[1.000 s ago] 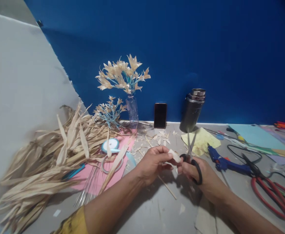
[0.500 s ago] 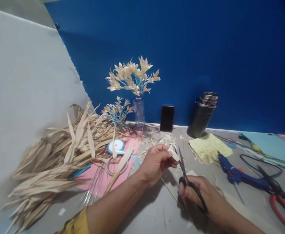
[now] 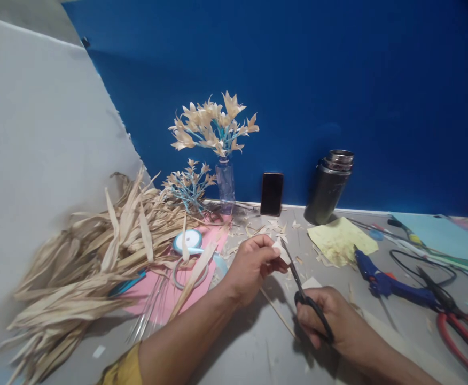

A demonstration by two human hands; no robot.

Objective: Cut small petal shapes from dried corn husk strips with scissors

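My left hand [image 3: 254,264] pinches a small pale piece of corn husk [image 3: 281,251] between thumb and fingers, above the middle of the table. My right hand [image 3: 330,318] is closed round the black handles of a pair of scissors [image 3: 293,268]. Their blades lie together against the right side of the husk piece, pointing up and away from me. Under the hands a thin stick-like strip [image 3: 278,313] slants across the table. Small husk scraps [image 3: 272,227] are scattered just beyond my left hand.
At left lies a heap of dried husks [image 3: 69,267] beside a tape roll [image 3: 188,240] on pink paper. Behind stand husk flowers in a clear bottle [image 3: 225,184], a phone [image 3: 271,193] and a dark flask [image 3: 328,187]. At right are a blue glue gun [image 3: 394,286] and red-handled cutters [image 3: 458,331].
The scissors' blades, apart before, have closed at the edge of the husk piece. My left hand keeps its pinch. The whole view has shifted slightly.
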